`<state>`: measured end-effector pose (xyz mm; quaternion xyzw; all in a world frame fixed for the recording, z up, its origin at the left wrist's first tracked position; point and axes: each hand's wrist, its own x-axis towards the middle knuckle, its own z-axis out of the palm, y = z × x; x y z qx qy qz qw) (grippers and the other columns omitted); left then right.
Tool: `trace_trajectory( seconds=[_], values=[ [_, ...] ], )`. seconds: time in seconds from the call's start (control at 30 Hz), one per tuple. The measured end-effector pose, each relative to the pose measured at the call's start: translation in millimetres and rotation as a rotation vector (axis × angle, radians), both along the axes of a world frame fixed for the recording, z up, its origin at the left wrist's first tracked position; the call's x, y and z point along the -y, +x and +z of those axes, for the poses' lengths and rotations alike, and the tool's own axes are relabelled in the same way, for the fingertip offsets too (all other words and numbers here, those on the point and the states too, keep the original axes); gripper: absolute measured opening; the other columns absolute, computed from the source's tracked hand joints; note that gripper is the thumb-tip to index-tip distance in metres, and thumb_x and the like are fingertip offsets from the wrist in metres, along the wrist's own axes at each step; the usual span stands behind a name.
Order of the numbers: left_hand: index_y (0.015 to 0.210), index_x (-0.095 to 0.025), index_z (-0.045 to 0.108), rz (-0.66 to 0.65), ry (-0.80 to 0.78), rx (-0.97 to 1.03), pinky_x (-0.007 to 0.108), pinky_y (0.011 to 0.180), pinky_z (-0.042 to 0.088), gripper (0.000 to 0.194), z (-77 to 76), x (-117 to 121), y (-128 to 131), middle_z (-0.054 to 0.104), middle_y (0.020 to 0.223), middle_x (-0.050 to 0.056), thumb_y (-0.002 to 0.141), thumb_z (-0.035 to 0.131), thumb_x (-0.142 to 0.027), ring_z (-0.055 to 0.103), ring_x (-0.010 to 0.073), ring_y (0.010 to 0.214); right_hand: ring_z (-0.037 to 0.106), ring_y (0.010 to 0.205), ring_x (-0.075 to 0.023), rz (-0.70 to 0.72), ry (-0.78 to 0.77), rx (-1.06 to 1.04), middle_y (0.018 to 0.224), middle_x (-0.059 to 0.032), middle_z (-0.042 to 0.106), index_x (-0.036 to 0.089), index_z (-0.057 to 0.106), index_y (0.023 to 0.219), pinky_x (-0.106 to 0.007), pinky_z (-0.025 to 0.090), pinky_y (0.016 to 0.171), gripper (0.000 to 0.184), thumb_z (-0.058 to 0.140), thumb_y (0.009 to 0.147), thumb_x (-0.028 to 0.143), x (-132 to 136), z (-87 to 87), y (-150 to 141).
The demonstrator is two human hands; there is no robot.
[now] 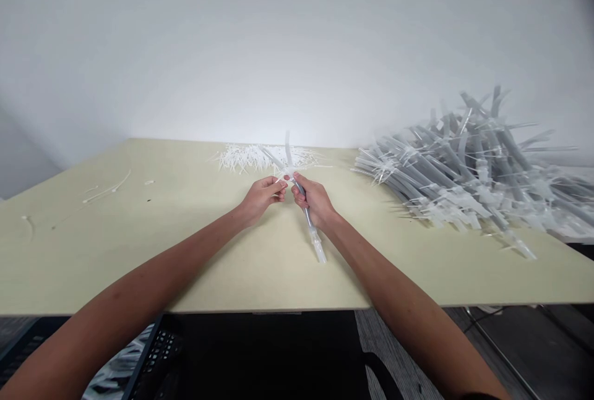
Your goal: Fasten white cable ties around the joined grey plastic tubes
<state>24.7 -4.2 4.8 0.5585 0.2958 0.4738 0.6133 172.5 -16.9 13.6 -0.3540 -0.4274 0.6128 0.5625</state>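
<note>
Both my hands meet over the middle of the pale table [195,264]. My right hand [315,201] is closed round a thin grey tube [313,236] whose lower end, with a clear fitting, points toward me and whose upper end rises past my fingers. My left hand [262,196] pinches a white cable tie [284,176] at the tube, right next to the right hand's fingertips. Just beyond the hands lies a heap of loose white cable ties [260,157].
A large pile of grey tubes bound with white ties [473,171] fills the right side of the table. A few stray ties [109,188] lie at the far left. A dark crate [158,350] stands below the table's front edge.
</note>
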Motion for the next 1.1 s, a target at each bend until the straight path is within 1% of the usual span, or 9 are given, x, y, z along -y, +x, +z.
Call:
trace_trajectory(
  seconds=[0.1,0.2,0.3,0.4,0.5,0.6,0.87,1.1],
  values=[
    [0.072,-0.014,0.055,0.005,0.004,0.005,0.032,0.075,0.043,0.027,-0.7,-0.9,-0.5,0.054,0.072,0.001,0.074,0.066,-0.039,0.051,0.0109,0.067,0.027,0.04,-0.0038,0.073,-0.054,-0.043,0.055,0.0031,0.047,0.015,0.055,0.07,-0.019,0.018,0.034,0.028,0.058,0.078,0.042,-1.6,1.1,-0.9],
    [0.074,-0.014,0.055,0.008,0.004,0.003,0.031,0.074,0.042,0.027,-2.5,-2.0,-1.3,0.053,0.071,0.001,0.075,0.066,-0.038,0.052,0.0113,0.069,0.031,0.042,-0.0042,0.165,-0.112,-0.079,0.057,0.0025,0.047,0.014,0.055,0.073,-0.018,0.022,0.034,0.023,0.051,0.083,0.034,-3.5,2.2,0.8],
    [0.072,-0.014,0.054,0.009,0.004,-0.002,0.031,0.074,0.042,0.027,-3.9,-3.0,-2.0,0.054,0.071,0.001,0.075,0.066,-0.038,0.052,0.0113,0.069,0.034,0.043,-0.0032,0.21,-0.139,-0.105,0.059,0.0038,0.046,0.012,0.054,0.076,-0.015,0.025,0.035,0.021,0.049,0.087,0.029,-4.7,1.6,3.1],
    [0.072,-0.014,0.054,0.007,0.004,-0.004,0.031,0.074,0.042,0.027,-4.2,-3.7,-2.4,0.053,0.07,0.001,0.075,0.066,-0.038,0.052,0.0109,0.068,0.034,0.043,-0.0018,0.205,-0.128,-0.129,0.061,0.0055,0.046,0.012,0.053,0.076,-0.014,0.024,0.035,0.021,0.053,0.087,0.03,-5.6,-0.9,3.7],
    [0.072,-0.014,0.054,-0.001,0.001,-0.004,0.031,0.073,0.042,0.027,-4.4,-4.2,-2.3,0.053,0.07,0.001,0.076,0.066,-0.038,0.051,0.0107,0.067,0.028,0.041,-0.0008,0.184,-0.102,-0.152,0.057,0.0067,0.042,0.013,0.055,0.076,-0.014,0.019,0.034,0.019,0.063,0.079,0.029,-5.7,-3.1,2.8],
    [0.073,-0.014,0.055,-0.01,-0.002,0.001,0.031,0.073,0.042,0.027,-5.4,-4.4,-1.7,0.053,0.072,0.001,0.076,0.065,-0.039,0.051,0.0108,0.067,0.024,0.041,-0.0007,0.171,-0.088,-0.159,0.056,0.0076,0.039,0.012,0.056,0.077,-0.015,0.016,0.033,0.022,0.068,0.073,0.031,-4.8,-3.2,2.0],
    [0.074,-0.014,0.056,-0.021,-0.011,0.015,0.031,0.073,0.042,0.027,-6.2,-3.2,-0.9,0.053,0.072,0.001,0.076,0.065,-0.039,0.051,0.0112,0.068,0.019,0.041,-0.001,0.132,-0.083,-0.137,0.053,0.009,0.036,0.014,0.055,0.074,-0.017,0.012,0.034,0.029,0.073,0.068,0.035,-1.9,-1.3,1.3],
    [0.072,-0.014,0.055,-0.022,-0.025,0.014,0.032,0.073,0.042,0.027,-4.4,-1.7,-0.3,0.054,0.074,0.002,0.074,0.067,-0.038,0.052,0.0112,0.068,0.017,0.041,-0.0016,0.099,-0.088,-0.112,0.052,0.0093,0.033,0.014,0.054,0.073,-0.017,0.01,0.035,0.028,0.072,0.069,0.035,-1.5,0.1,0.3]
  ],
)
